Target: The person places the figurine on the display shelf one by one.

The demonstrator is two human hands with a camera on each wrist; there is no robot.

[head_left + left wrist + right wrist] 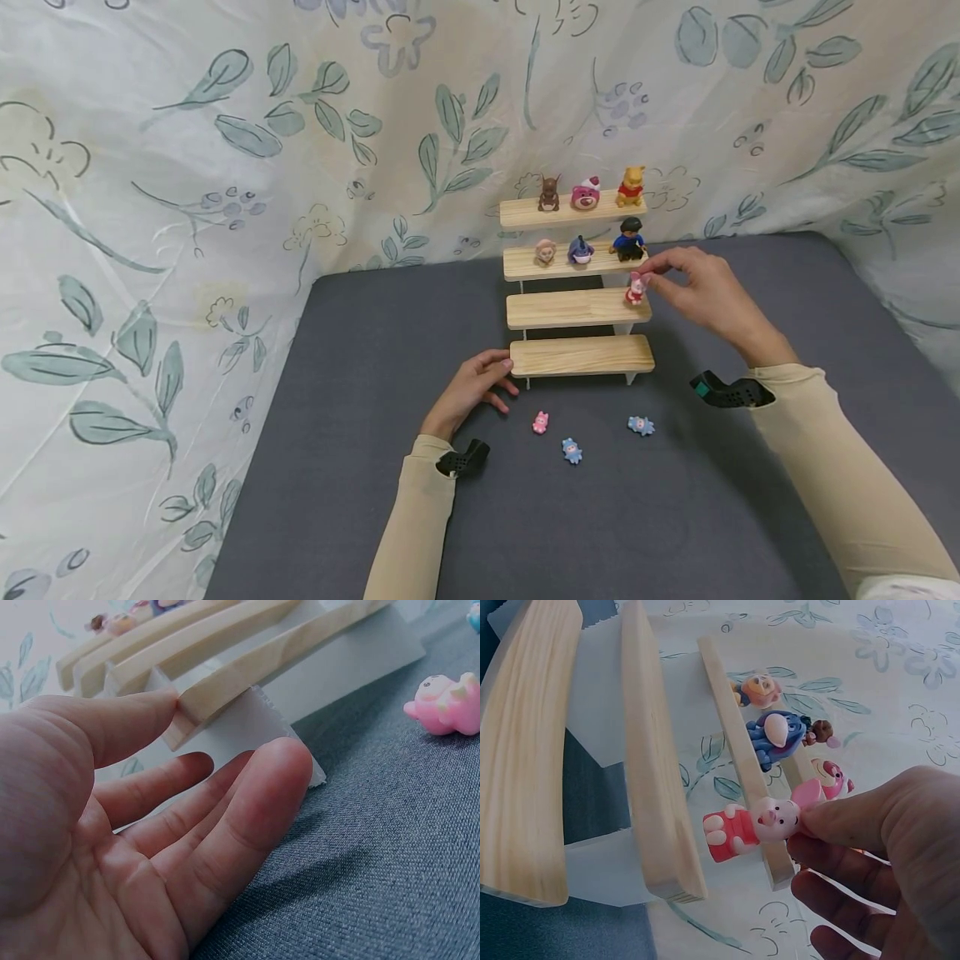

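Pinched upright in the right hand (705, 296): pink piglet figure (636, 288), at the third shelf's (570, 308) 3 o'clock end. Left hand (468, 392), fingers relaxed, is rested against the bottom shelf (581, 356).

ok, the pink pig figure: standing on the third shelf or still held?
Held. The right hand pinches the pink pig figure by the head at the third shelf's right end; contact with the shelf cannot be told.

- The stepped shelf (579, 355) under my left hand is pale, matt, grained wood.
- My pig figure (751, 826) looks like smooth, slightly glossy plastic.
- The tabletop (360, 400) wears grey woven cloth.
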